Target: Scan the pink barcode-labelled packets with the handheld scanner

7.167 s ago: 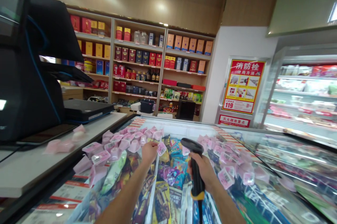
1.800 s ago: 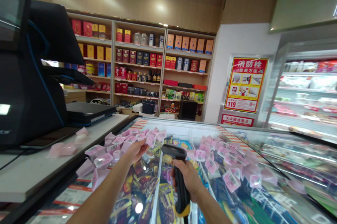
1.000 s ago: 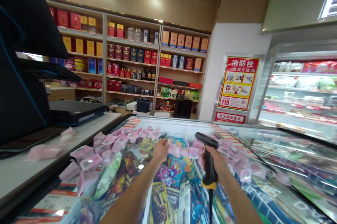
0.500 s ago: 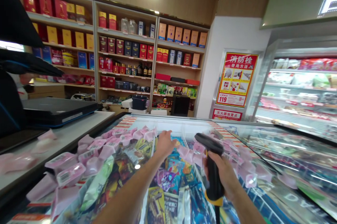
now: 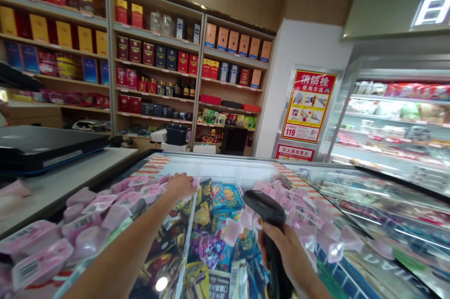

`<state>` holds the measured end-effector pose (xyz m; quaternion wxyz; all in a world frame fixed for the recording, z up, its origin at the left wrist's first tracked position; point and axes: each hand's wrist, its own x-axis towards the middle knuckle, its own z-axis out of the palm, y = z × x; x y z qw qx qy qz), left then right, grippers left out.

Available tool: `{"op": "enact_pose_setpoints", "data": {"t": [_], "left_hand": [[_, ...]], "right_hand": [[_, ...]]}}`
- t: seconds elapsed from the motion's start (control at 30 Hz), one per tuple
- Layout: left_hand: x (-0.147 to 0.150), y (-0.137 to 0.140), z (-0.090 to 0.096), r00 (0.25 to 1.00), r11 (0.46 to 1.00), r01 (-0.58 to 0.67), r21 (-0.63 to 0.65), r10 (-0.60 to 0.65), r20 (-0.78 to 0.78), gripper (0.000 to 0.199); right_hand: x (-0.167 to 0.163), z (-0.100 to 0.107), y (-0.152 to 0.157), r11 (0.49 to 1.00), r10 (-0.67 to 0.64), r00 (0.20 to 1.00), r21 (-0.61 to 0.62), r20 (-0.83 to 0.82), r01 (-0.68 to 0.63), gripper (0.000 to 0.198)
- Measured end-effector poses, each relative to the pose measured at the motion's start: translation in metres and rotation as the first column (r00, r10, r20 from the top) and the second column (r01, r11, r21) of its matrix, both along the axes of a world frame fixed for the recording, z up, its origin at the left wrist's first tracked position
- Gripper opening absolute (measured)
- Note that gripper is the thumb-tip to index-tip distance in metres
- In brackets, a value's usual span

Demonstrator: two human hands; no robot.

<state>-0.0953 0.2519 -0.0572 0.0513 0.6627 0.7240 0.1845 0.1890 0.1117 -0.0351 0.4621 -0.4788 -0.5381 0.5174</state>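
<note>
My right hand [image 5: 277, 238] is closed around the handle of a black barcode scanner [image 5: 265, 207], its head pointing up and to the left above the freezer. At the far end of the left-hand row of pink plastic tubs [image 5: 100, 203], my left hand [image 5: 181, 185] reaches out over them, a pink edge showing beside its fingers. Its fingertips face away, so their grip is hidden. Two pale pink tubs [image 5: 232, 232] show just left of the scanner, over the blue packets. Many tubs carry barcode labels.
Beneath the glass lid lie bagged ice creams [image 5: 211, 245] in white wire baskets. More pink tubs [image 5: 302, 205] are piled to the right. A dark flat device [image 5: 52, 146] rests on the counter at left. Boxed-goods shelves [image 5: 158, 55] and a lit fridge [image 5: 393, 121] stand behind.
My left hand has moved left, from the middle of the freezer to the left row of tubs. The scanner, still in my right hand, has shifted slightly left and down. The view has turned slightly.
</note>
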Motion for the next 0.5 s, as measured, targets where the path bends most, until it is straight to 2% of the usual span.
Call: {"op": "enact_pose_setpoints", "data": {"t": [0.13,0.27,0.5], "left_hand": [[-0.005,-0.051,0.0,0.997,0.997,0.074,0.004,-0.074,0.01,0.028],[-0.01,-0.095,0.004,0.99,0.994,0.092,0.05,-0.097,0.104,0.024],[-0.005,-0.131,0.017,0.908,0.987,0.032,0.16,-0.095,0.408,0.023]], "right_hand": [[-0.004,-0.006,-0.001,0.999,0.051,0.999,-0.013,-0.006,-0.051,0.038],[-0.019,-0.007,-0.007,0.992,0.115,0.992,-0.046,-0.046,-0.117,0.035],[-0.047,0.001,-0.035,0.972,0.23,0.969,-0.033,-0.09,-0.234,0.034]]}}
